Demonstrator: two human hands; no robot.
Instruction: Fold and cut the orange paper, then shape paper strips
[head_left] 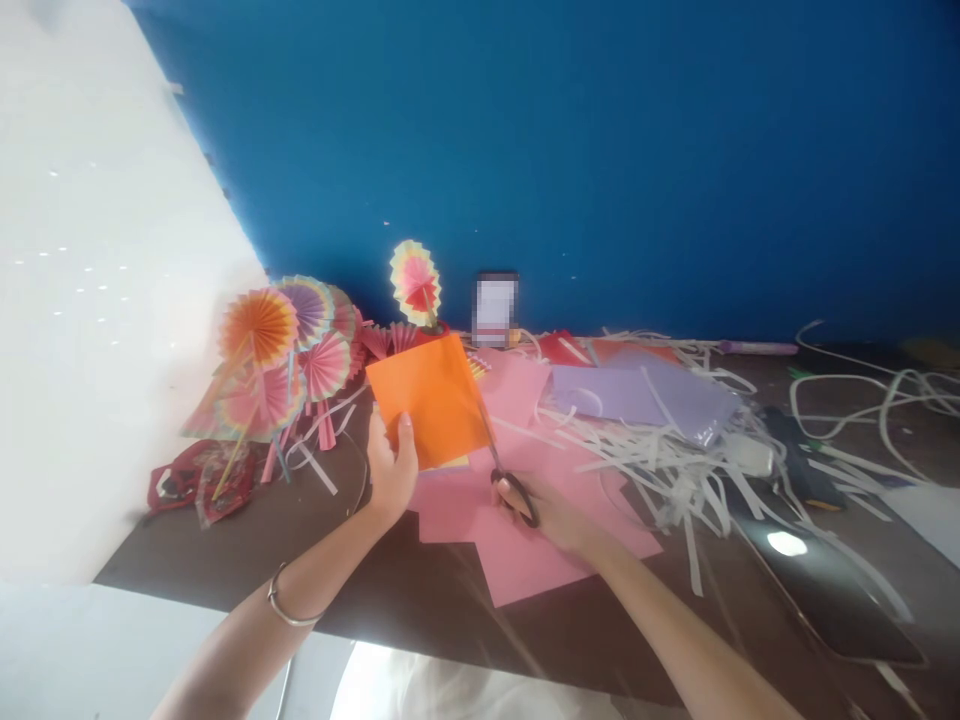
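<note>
An orange sheet of paper (431, 395) is pinched in my left hand (394, 460), the thumb lying over its lower left part. My right hand (551, 515) grips a pair of scissors (525, 498) by the dark handles. The scissor blades point up along the right edge of the orange sheet; whether they are parted I cannot tell. Beneath both hands, pink paper sheets (525, 570) overlap on the dark table (420, 600). A sliver of yellowish paper shows under the orange sheet's lower edge.
Several folded paper fans (259, 330) are bunched at the left, above a red wrapped bundle (199, 480). Purple paper (637, 390) and a heap of white paper strips (675, 460) spread to the right. A phone (832, 590), a white cable (885, 400) and a purple marker (757, 348) lie beyond.
</note>
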